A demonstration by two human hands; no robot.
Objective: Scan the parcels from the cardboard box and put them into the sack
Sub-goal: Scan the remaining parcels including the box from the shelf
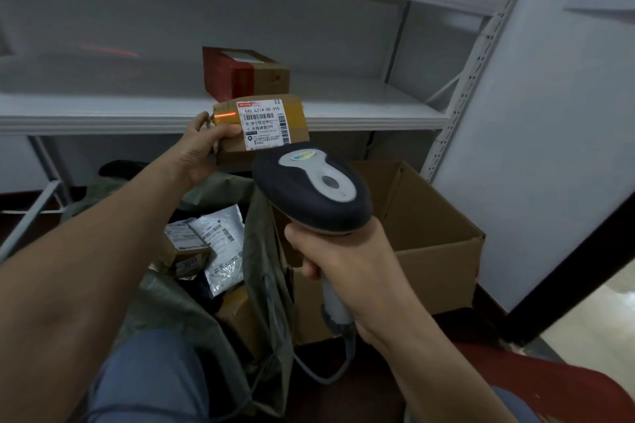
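My left hand (201,151) grips a small brown taped parcel (266,129) by its left end, held up with its white barcode label facing me. A red scan line glows across the parcel's left side. My right hand (347,264) is closed around the handle of a dark barcode scanner (311,189), whose head points at the parcel from just below it. The olive-green sack (264,288) stands open beneath my left arm, holding several parcels and silver mailers. The open cardboard box (429,227) sits to the right of the sack; its inside is mostly hidden by the scanner.
A white metal shelf (360,110) runs behind the parcel, with a red-and-brown box (244,74) on it. A perforated shelf upright (470,72) and a white wall stand at right. The scanner's cable (330,374) loops down by my knee (151,374). A red stool edge (549,378) shows at bottom right.
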